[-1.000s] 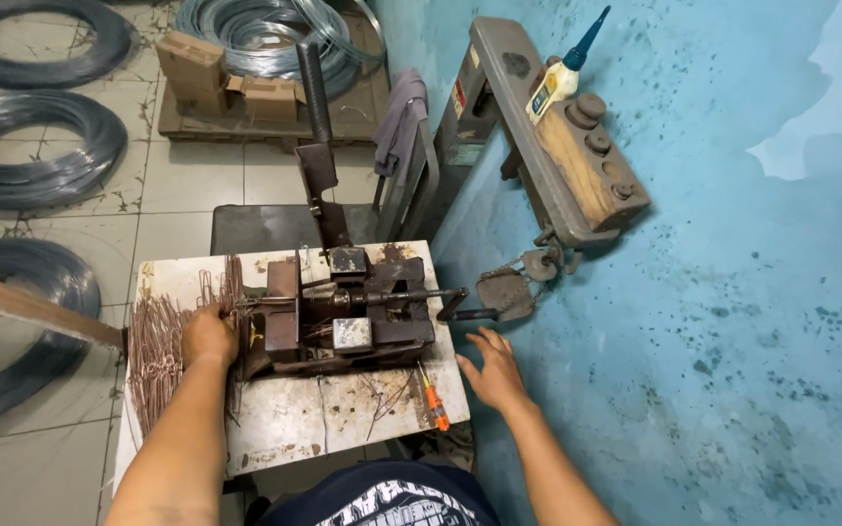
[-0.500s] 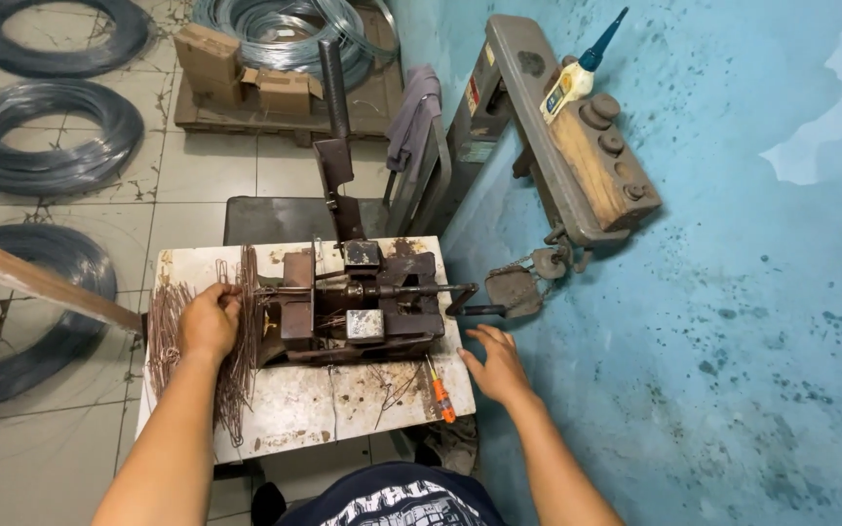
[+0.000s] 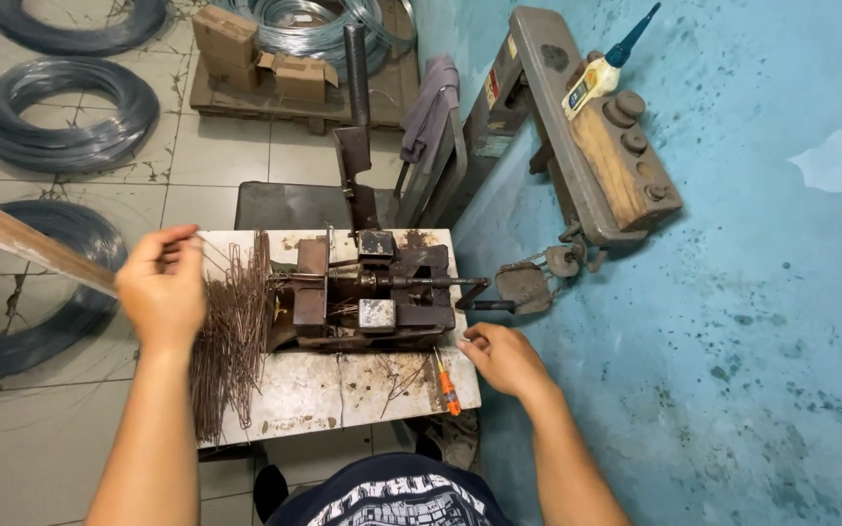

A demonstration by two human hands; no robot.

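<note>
A rusty metal bending jig (image 3: 367,297) with an upright lever (image 3: 357,117) sits on a small white table (image 3: 314,399). To its left lies a pile of thin cut wire pieces (image 3: 236,331). My left hand (image 3: 163,287) is raised over the table's left edge, fingers pinched on a thin wire piece (image 3: 231,265) that points toward the jig. My right hand (image 3: 504,358) rests at the table's right edge beside the jig's handle bar (image 3: 470,292), fingers curled, holding nothing that I can see.
An orange-handled screwdriver (image 3: 447,387) lies at the table's front right. Coils of wire (image 3: 60,112) lie on the tiled floor at left, cardboard boxes (image 3: 265,58) on a pallet behind. A grey machine (image 3: 587,146) stands against the blue wall. A wooden stick (image 3: 21,239) crosses at left.
My left hand has lifted off the wire pile and moved left and up with one wire piece pinched in it. My right hand has stayed near the table's right edge.
</note>
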